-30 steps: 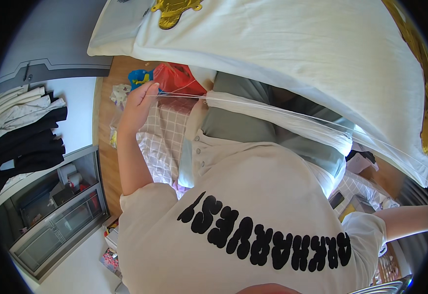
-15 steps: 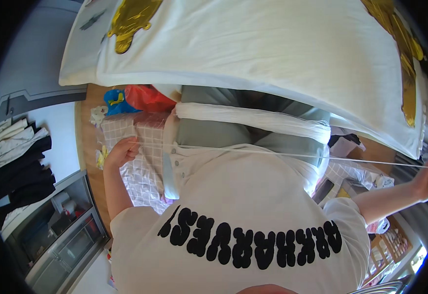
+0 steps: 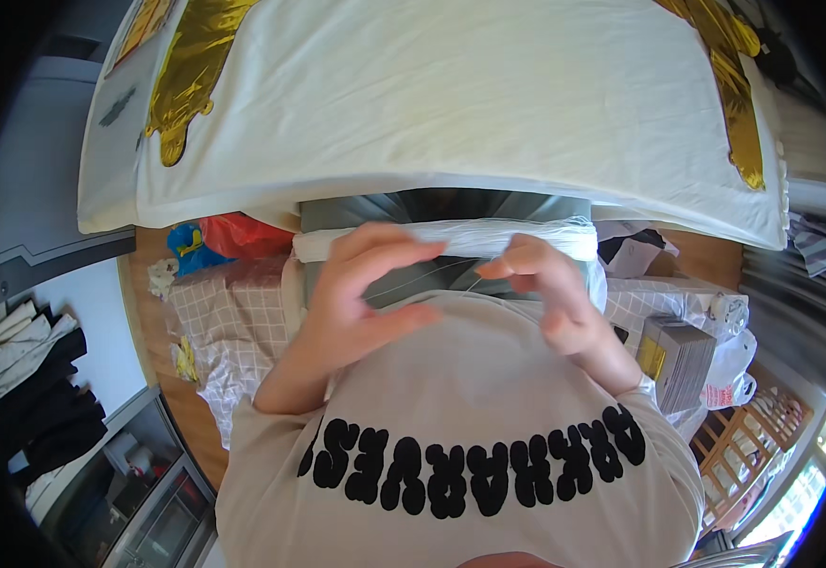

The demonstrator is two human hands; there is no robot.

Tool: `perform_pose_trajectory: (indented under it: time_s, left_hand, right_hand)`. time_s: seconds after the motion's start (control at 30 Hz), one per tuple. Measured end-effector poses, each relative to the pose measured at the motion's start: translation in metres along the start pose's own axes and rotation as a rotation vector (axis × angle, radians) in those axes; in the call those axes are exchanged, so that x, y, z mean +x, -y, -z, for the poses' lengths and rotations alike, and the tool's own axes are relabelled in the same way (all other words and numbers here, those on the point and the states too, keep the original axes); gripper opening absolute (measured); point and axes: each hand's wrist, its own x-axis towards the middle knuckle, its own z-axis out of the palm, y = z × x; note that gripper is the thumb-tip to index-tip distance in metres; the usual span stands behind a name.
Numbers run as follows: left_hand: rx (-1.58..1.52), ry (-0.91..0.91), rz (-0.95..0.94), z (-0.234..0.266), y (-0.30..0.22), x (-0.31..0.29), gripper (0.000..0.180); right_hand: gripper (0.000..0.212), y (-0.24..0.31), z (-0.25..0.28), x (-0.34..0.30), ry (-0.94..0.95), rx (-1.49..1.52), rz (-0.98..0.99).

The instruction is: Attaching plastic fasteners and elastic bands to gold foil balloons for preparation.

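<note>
The left hand (image 3: pixel 345 301), fingers wide, and right hand (image 3: pixel 557 298), fingers curled, grip unclear, have come together from far apart, near the white string bundle (image 3: pixel 485 234).

From my station I see the left forearm (image 3: pixel 298 371) and right forearm (image 3: pixel 612 360) angled inward, the left hand (image 3: pixel 351 298) curved, thumb and fingers well apart, the right hand (image 3: pixel 550 289) facing it, fingers bent.
</note>
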Motion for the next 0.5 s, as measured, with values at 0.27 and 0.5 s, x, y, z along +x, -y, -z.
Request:
perform_pose_trajectory:
  time_s: [0.27,0.5]
  left_hand:
    - [-0.3,-0.113,-0.056,-0.054,0.024,0.03,0.032]
    - [-0.607,-0.049,0.219,-0.049,0.019,0.032,0.013]
  right_hand:
    - [0.064,0.0,-0.024,0.01,-0.134,-0.068,0.077]
    - [0.048,0.012,-0.017,0.002,-0.121,-0.101,-0.163]
